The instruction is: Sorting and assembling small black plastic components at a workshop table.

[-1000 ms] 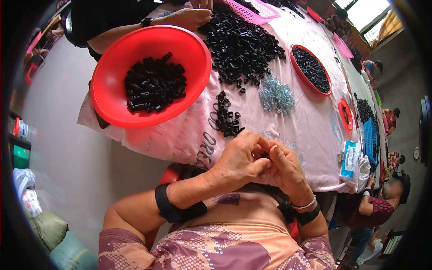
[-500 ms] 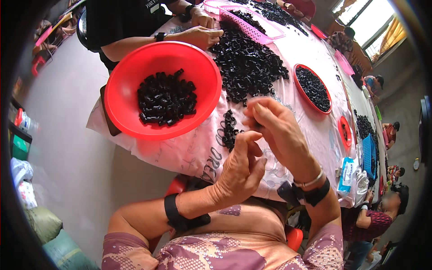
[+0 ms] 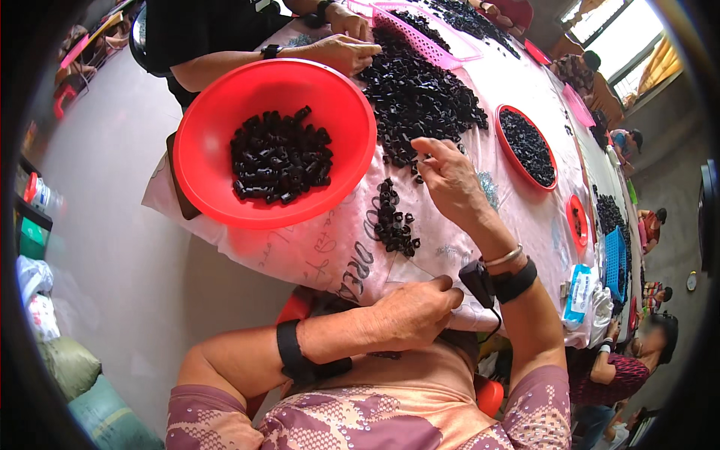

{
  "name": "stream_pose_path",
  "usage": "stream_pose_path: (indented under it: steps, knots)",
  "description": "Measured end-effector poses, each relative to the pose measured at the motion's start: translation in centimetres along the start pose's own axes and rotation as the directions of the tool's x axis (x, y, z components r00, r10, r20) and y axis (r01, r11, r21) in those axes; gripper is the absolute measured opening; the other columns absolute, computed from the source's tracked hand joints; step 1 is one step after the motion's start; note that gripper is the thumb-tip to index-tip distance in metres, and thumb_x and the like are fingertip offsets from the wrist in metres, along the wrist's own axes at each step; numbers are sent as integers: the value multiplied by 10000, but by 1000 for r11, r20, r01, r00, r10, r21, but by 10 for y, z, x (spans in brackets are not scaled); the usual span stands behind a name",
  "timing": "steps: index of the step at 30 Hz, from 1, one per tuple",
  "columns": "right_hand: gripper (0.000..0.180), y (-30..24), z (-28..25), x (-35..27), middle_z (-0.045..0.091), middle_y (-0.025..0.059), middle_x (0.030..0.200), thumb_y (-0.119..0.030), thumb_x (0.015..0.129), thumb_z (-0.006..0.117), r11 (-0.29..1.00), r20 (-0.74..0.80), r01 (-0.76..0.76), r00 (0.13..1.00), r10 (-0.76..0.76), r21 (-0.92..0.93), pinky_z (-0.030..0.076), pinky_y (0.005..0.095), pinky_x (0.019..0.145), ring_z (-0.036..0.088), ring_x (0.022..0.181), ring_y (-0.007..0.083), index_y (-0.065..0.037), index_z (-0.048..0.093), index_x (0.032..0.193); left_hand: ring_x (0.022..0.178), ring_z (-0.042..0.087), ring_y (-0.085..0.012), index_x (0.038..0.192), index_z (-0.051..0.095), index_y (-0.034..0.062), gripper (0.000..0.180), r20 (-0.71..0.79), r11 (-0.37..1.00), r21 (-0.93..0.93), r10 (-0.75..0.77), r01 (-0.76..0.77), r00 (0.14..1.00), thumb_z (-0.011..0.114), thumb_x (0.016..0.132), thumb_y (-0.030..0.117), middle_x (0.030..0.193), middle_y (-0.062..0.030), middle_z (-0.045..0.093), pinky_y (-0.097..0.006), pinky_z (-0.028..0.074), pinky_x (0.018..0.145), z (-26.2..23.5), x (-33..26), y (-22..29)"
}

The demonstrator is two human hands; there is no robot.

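My left hand (image 3: 420, 311) is low over the table's near edge, fingers curled together with the back of the hand turned up; whatever they may hold is hidden. Over the table my right hand (image 3: 454, 180) reaches forward, its fingers bent but apart, with nothing visible between them. Its fingertips are beside the near edge of a large heap of small black plastic parts (image 3: 420, 97). A smaller cluster of black parts (image 3: 394, 221) lies between my hands and the red bowl (image 3: 345, 142). That bowl holds several tube-shaped black pieces (image 3: 277, 157).
Across the table's far left, a co-worker's hands (image 3: 345, 52) are at the heap, near a pink basket (image 3: 420, 45). To the right are a red tray of black parts (image 3: 551, 176), a small red dish (image 3: 576, 206), a blue basket (image 3: 616, 259) and a blue-white packet (image 3: 577, 294).
My hands have moved apart: the left has dropped back toward my body with its fingers closed, while the right has gone forward to the heap. The small cluster of parts is now uncovered.
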State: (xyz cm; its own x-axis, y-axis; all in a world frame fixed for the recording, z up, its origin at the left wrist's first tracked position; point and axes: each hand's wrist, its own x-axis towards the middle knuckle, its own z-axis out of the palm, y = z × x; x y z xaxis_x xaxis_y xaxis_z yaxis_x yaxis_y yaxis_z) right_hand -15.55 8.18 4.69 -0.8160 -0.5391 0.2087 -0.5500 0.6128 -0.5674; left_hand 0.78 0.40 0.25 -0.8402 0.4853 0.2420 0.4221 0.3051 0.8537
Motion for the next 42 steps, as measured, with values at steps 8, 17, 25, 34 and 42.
stream_pose_path:
  steps: [8,17,25,34,42]
  knots:
    - [370,22,25,21,566,145,1124,-27,802,597,921,103,296,955,-279,-253,461,422,927,548,1070,361,-90,609,1167,854,606,-403,978,564,29,149,73,999,23,22,-24,997,573,880,140,955,-183,567,-463,500,742,2,0,-4]
    - [408,3,12,-55,567,177,1221,89,807,504,879,164,429,901,-401,-209,456,427,956,559,1122,365,-44,594,1183,860,612,-391,929,587,17,135,105,999,33,-11,7,994,599,850,126,933,-178,576,-457,502,755,0,-1,-3]
    - [292,12,-6,-77,612,151,981,9,821,574,909,-9,365,927,-374,-200,482,427,824,590,945,339,-55,628,1100,830,629,-369,887,590,35,131,142,995,89,34,-47,989,569,873,164,895,-158,598,-445,506,728,2,-1,-1]
    - [141,12,16,-2,581,127,826,-65,835,629,877,7,340,933,-359,-339,482,412,689,593,802,325,-71,634,975,851,623,-376,944,592,47,141,150,997,74,6,-17,989,561,896,175,913,-158,594,-453,498,742,-1,0,-1]
    - [278,23,19,11,626,125,890,-103,799,649,918,18,237,970,-244,-317,510,430,757,633,852,304,-81,566,1063,871,615,-387,963,595,44,132,129,1000,10,8,-10,992,567,894,153,919,-166,598,-449,496,768,-1,0,0]
